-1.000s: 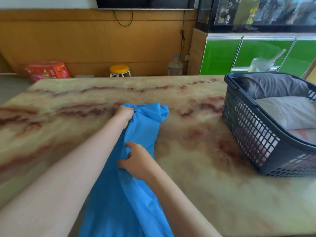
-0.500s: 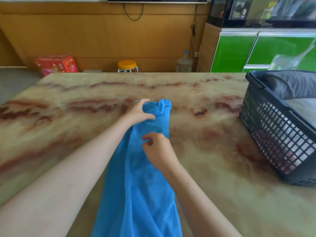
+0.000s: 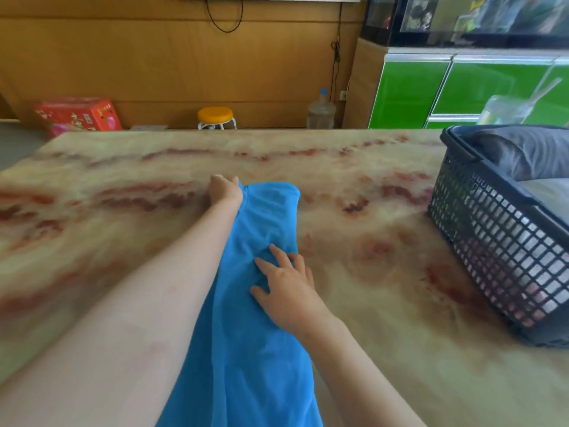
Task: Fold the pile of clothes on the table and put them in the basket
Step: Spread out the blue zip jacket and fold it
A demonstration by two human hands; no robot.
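A blue garment [image 3: 261, 334] lies in a long strip down the middle of the marbled table [image 3: 107, 241], running off the near edge. My left hand [image 3: 224, 189] grips its far left corner. Flat on the cloth's middle, my right hand [image 3: 286, 285] presses down with spread fingers. A dark plastic basket [image 3: 492, 251] stands at the right, holding folded grey and white clothes.
Beyond the table's far edge are a red box [image 3: 77, 117], a yellow stool [image 3: 215, 117] and a water bottle [image 3: 321, 110] by a wooden wall. Green cabinets [image 3: 446, 90] stand at the back right.
My right hand has opened from a curled pose and now lies flat on the cloth. The left hand has moved slightly forward with the far corner, stretching the garment out.
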